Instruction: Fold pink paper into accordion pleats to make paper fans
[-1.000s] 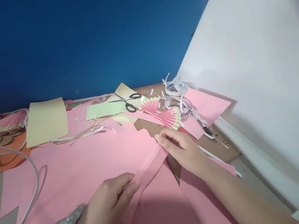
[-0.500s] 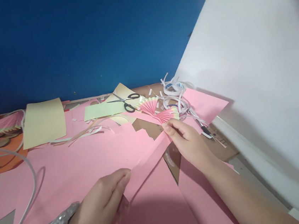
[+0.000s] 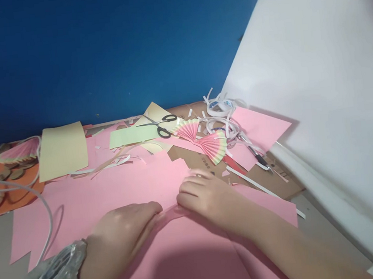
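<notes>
A large pink paper sheet (image 3: 112, 196) lies spread before me with a fold running between my hands. My left hand (image 3: 123, 239) lies on the sheet, fingertips pressed together on the fold at its near end. My right hand (image 3: 205, 195) rests just right of it, fingers bent down and pressing the same fold. Beyond my right hand lie two pleated pink paper fans (image 3: 206, 142) with pale green edges.
Black-handled scissors (image 3: 161, 126) lie on pale green and cream sheets (image 3: 63, 150) at the back. White paper strips and a tape roll (image 3: 221, 109) sit near a white board (image 3: 318, 99) on the right. A white cable (image 3: 43, 207) curves at left. Brown cardboard (image 3: 264, 180) shows under the papers.
My right hand has come back from the far end of the fold toward my left hand. The lifted pink flap is now pressed flat under both hands.
</notes>
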